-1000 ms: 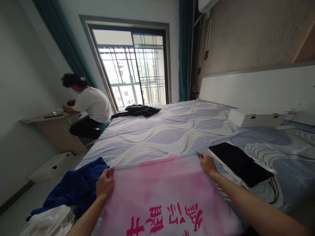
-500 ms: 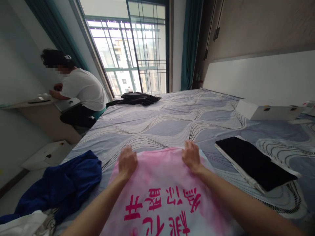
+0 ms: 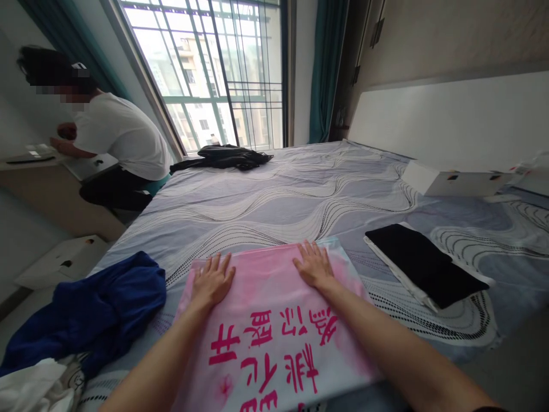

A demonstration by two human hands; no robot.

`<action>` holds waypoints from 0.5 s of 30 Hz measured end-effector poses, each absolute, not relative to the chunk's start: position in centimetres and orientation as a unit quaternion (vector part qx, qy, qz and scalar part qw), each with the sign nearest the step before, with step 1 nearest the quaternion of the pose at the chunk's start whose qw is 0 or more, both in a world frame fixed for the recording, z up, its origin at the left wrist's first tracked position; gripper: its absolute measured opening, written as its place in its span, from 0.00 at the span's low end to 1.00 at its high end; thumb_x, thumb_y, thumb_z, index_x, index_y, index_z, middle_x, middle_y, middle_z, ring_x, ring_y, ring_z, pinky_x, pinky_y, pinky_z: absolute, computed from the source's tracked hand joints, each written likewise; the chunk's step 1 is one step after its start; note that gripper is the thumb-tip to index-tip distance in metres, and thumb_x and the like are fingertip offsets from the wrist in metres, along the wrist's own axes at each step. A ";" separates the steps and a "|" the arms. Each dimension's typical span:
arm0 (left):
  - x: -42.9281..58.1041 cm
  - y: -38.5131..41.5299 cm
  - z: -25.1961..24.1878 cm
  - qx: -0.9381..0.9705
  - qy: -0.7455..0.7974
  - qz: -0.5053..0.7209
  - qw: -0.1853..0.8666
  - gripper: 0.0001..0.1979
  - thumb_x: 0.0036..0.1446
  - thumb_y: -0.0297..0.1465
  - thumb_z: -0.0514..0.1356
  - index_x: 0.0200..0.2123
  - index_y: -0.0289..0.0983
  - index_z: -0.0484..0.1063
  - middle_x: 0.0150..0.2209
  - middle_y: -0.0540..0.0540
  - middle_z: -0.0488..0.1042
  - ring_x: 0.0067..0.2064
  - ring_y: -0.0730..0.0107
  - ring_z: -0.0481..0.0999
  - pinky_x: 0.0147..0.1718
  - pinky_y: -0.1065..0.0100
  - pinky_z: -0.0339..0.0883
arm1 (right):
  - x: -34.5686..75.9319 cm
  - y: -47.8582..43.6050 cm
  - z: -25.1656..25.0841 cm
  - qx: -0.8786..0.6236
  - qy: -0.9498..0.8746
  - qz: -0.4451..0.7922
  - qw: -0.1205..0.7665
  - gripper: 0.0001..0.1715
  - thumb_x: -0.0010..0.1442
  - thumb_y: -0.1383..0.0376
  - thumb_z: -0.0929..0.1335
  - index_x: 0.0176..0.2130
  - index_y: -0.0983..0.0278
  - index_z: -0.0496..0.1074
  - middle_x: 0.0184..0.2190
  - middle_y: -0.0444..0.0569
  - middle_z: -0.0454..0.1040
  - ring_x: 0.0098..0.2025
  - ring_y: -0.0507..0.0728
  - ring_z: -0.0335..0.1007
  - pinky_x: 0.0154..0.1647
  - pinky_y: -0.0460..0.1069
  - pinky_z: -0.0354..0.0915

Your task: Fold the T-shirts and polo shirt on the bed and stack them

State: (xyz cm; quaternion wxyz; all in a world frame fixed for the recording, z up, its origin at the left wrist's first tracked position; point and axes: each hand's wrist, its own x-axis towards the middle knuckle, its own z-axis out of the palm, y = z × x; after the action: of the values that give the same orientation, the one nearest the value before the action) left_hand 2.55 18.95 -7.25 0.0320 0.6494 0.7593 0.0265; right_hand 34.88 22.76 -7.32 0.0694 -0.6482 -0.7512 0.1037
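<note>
Spread on the bed before me lies a pink and pale blue cloth [image 3: 266, 286], perhaps a garment, printed with dark pink characters. My left hand [image 3: 213, 278] rests flat on its far left corner, fingers apart. Near the far right corner, my right hand [image 3: 314, 263] presses flat on the same cloth with fingers spread. To the right is a folded stack of black and white cloth [image 3: 424, 260]. A crumpled dark blue cloth [image 3: 107, 309] lies to the left, with a white cloth [image 3: 38, 386] at the lower left.
The patterned bedsheet [image 3: 274, 200] stretches toward the window. A black garment [image 3: 227, 157] lies at the bed's far edge. A white box [image 3: 454, 180] stands by the headboard [image 3: 450, 120]. A person in a white shirt [image 3: 120, 137] sits left at a desk [image 3: 55, 194]; another white box [image 3: 64, 260] is below.
Both hands have gone from curled at the cloth's far edge to lying flat with fingers spread. The view has tilted down and shifted, showing more of the cloth's near part.
</note>
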 end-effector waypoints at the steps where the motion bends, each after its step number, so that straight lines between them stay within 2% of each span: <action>1: 1.7 18.6 -7.2 0.642 0.766 0.028 0.026 0.31 0.68 0.46 0.41 0.71 0.46 0.50 0.73 0.42 0.47 0.73 0.49 0.45 0.67 0.40 0.43 | 36.1 23.1 -7.2 -0.661 -0.741 0.097 0.065 0.38 0.70 0.48 0.55 0.73 0.57 0.48 0.74 0.49 0.40 0.75 0.64 0.32 0.71 0.65 0.29; 3: 1.0 17.6 -7.0 0.623 0.781 0.033 0.017 0.31 0.68 0.45 0.41 0.71 0.45 0.51 0.73 0.41 0.48 0.73 0.47 0.44 0.66 0.38 0.44 | 37.8 23.6 -6.7 -0.683 -0.723 0.090 0.054 0.37 0.71 0.49 0.55 0.72 0.57 0.48 0.74 0.48 0.41 0.74 0.65 0.33 0.71 0.67 0.31; 5: 1.8 16.0 -6.7 0.588 0.808 0.044 0.003 0.30 0.69 0.44 0.41 0.71 0.43 0.53 0.73 0.38 0.46 0.73 0.39 0.42 0.63 0.30 0.43 | 37.9 23.3 -5.8 -0.709 -0.698 0.089 0.039 0.35 0.71 0.52 0.55 0.72 0.58 0.48 0.74 0.49 0.41 0.74 0.68 0.32 0.70 0.70 0.30; 7: 3.9 13.8 -6.4 0.574 0.815 0.069 -0.034 0.30 0.69 0.41 0.40 0.70 0.38 0.53 0.73 0.37 0.45 0.72 0.30 0.39 0.59 0.23 0.41 | 36.4 21.3 -4.9 -0.722 -0.686 0.077 0.046 0.35 0.72 0.55 0.54 0.72 0.62 0.48 0.74 0.52 0.40 0.74 0.71 0.28 0.69 0.73 0.26; 8: 5.3 12.4 -6.4 0.596 0.797 0.084 -0.052 0.30 0.70 0.40 0.39 0.71 0.36 0.52 0.73 0.37 0.45 0.72 0.30 0.38 0.60 0.23 0.41 | 35.1 19.6 -4.6 -0.709 -0.699 0.069 0.062 0.36 0.72 0.55 0.54 0.73 0.64 0.48 0.74 0.52 0.38 0.74 0.72 0.26 0.68 0.73 0.25; 10: 8.0 9.3 -6.8 0.693 0.710 0.102 -0.066 0.30 0.70 0.37 0.39 0.71 0.35 0.49 0.73 0.40 0.46 0.73 0.41 0.39 0.64 0.32 0.44 | 32.1 15.0 -4.7 -0.629 -0.767 0.068 0.107 0.37 0.72 0.53 0.53 0.73 0.61 0.45 0.75 0.49 0.34 0.74 0.69 0.20 0.69 0.72 0.23; 12: 9.9 6.2 -7.7 0.779 0.617 0.100 -0.056 0.29 0.71 0.38 0.41 0.72 0.40 0.48 0.73 0.45 0.48 0.73 0.52 0.44 0.67 0.43 0.49 | 29.7 10.0 -5.5 -0.519 -0.838 0.110 0.130 0.36 0.72 0.50 0.53 0.73 0.54 0.42 0.75 0.43 0.33 0.75 0.64 0.21 0.71 0.70 0.25; 13: 10.2 4.8 -8.1 0.797 0.594 0.096 -0.053 0.28 0.70 0.39 0.43 0.71 0.43 0.49 0.73 0.46 0.49 0.73 0.54 0.47 0.67 0.45 0.51 | 29.2 7.9 -6.0 -0.486 -0.854 0.130 0.129 0.35 0.72 0.50 0.53 0.73 0.52 0.42 0.74 0.42 0.34 0.75 0.63 0.22 0.71 0.70 0.26; 15: 9.7 2.2 -8.9 0.794 0.598 0.088 -0.064 0.28 0.70 0.41 0.46 0.71 0.48 0.51 0.72 0.47 0.50 0.72 0.52 0.51 0.65 0.43 0.53 | 29.5 5.1 -6.9 -0.465 -0.864 0.156 0.111 0.35 0.72 0.49 0.55 0.73 0.51 0.44 0.74 0.43 0.36 0.75 0.63 0.25 0.71 0.69 0.27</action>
State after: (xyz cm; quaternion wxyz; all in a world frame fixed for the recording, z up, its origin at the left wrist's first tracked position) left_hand 9.69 2.16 -8.87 -0.0642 0.7938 0.5984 0.0879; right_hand 29.47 5.07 -6.86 0.1111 -0.4650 -0.8644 0.1557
